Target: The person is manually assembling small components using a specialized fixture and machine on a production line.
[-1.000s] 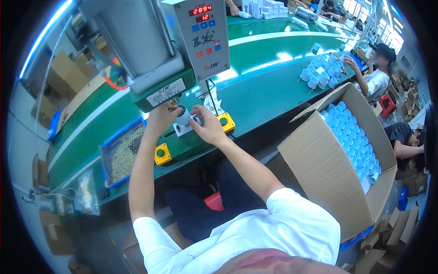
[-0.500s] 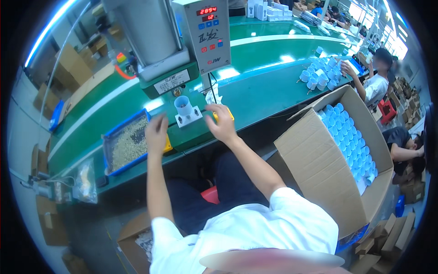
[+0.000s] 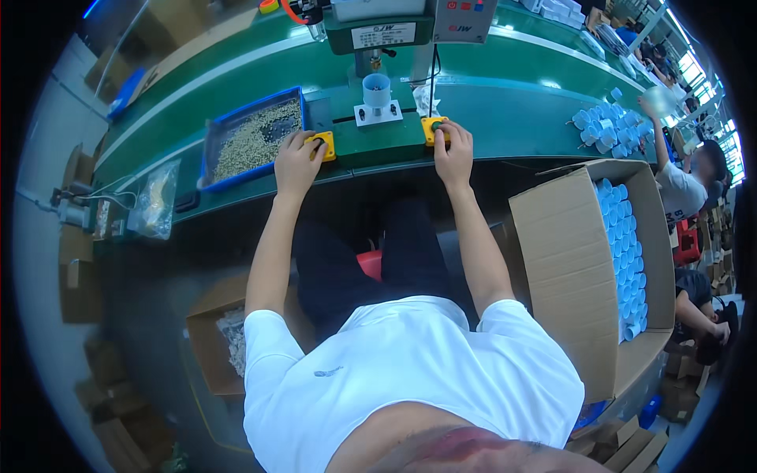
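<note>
My left hand (image 3: 296, 165) is closed with curled fingers at a yellow push-button box (image 3: 328, 147) on the bench's front edge. On the other side, my right hand (image 3: 454, 154) is closed at a second yellow push-button box (image 3: 430, 126), its thumb side against the dark button. Between the boxes a light-blue cup (image 3: 377, 93) stands upright in a white metal fixture (image 3: 380, 115). Small parts show dimly inside the cup. Straight above it is the tip of a bench press (image 3: 376, 60), apart from the cup.
Left of the press, a blue-rimmed tray (image 3: 206, 162) holds many small beige parts. A cardboard box (image 3: 564, 268) full of light-blue cups (image 3: 623, 260) stands to my right. More cups (image 3: 611, 130) lie on the bench near a co-worker (image 3: 682, 185). A plastic bag (image 3: 158, 201) hangs at left.
Both hands have come down from the air beside the cup onto the two button boxes. The view has tilted down. The co-worker has raised an arm.
</note>
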### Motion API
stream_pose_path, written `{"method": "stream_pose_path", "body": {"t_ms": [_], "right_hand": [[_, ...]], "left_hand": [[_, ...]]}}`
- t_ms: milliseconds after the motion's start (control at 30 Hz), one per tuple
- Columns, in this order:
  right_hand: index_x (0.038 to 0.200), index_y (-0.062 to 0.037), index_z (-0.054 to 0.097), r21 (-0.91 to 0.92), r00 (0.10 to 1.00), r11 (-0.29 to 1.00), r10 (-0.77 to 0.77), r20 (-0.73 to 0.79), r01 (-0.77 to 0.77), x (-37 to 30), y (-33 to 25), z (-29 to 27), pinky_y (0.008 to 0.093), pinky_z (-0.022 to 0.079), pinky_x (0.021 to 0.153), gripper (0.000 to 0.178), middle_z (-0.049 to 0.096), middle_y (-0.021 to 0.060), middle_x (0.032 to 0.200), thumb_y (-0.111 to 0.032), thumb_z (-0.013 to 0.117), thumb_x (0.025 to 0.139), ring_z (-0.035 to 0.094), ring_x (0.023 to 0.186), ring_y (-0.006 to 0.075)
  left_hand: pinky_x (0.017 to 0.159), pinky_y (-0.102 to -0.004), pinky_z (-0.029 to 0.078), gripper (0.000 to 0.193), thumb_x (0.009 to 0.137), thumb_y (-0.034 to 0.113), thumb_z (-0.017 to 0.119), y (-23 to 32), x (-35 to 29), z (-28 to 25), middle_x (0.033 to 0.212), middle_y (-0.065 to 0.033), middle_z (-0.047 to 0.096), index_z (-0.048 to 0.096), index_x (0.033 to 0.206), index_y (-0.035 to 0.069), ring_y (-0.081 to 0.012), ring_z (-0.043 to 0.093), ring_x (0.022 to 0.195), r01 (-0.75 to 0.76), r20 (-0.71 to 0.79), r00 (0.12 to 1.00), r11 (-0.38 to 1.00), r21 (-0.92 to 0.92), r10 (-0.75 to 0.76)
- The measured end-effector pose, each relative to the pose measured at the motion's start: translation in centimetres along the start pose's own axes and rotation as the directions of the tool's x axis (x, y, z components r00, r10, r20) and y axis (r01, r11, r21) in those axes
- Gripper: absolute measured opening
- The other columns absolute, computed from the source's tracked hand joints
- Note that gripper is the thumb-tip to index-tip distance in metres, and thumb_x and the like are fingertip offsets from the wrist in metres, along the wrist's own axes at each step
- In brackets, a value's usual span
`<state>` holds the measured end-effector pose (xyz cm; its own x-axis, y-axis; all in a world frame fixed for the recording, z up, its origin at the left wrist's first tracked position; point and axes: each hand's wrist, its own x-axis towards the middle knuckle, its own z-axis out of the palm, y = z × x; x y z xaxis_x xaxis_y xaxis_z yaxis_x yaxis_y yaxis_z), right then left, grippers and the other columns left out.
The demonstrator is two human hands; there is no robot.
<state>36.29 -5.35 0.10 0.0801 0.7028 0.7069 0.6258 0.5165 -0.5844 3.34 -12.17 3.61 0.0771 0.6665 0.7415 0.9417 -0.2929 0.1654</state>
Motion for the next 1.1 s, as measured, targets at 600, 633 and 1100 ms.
{"method": "stream_pose_path", "body": {"t_ms": [600,633,1100], "right_hand": [[0.145,-0.0086,0.054,-0.129,0.988,0.98,-0.15,0.045,0.154,-3.5,4.8,1.2,0.0466,0.044,0.099,0.052,0.05,0.0153,0.152,-0.022,0.063,0.096,0.056,0.129,0.0349],[0.146,-0.0085,0.053,-0.142,0.987,0.977,-0.154,0.038,0.158,-3.7,4.9,1.6,0.0458,0.043,0.1,0.053,0.05,0.0148,0.153,-0.022,0.063,0.096,0.055,0.129,0.0343],[0.146,-0.0086,0.052,-0.206,0.993,0.973,-0.095,0.065,0.107,-4.0,4.1,1.3,0.0435,0.038,0.106,0.054,0.049,0.0129,0.154,-0.019,0.064,0.094,0.053,0.133,0.032]], "left_hand": [[0.123,-0.055,0.023,0.077,0.095,0.068,0.052,-11.7,1.4,1.7,0.165,-0.0102,0.036,0.047,0.154,0.019,-0.0351,0.029,0.152,0.458,0.471,0.651,0.803,0.381,-0.595],[0.124,-0.0555,0.022,0.08,0.095,0.071,0.05,-12.1,1.2,1.9,0.166,-0.0101,0.034,0.046,0.155,0.019,-0.0353,0.028,0.153,0.439,0.499,0.636,0.808,0.394,-0.589],[0.124,-0.0527,0.018,0.073,0.098,0.065,0.046,-11.1,0.6,1.0,0.167,-0.0111,0.033,0.046,0.155,0.019,-0.0351,0.026,0.154,0.412,0.566,0.601,0.826,0.386,-0.564]]}}
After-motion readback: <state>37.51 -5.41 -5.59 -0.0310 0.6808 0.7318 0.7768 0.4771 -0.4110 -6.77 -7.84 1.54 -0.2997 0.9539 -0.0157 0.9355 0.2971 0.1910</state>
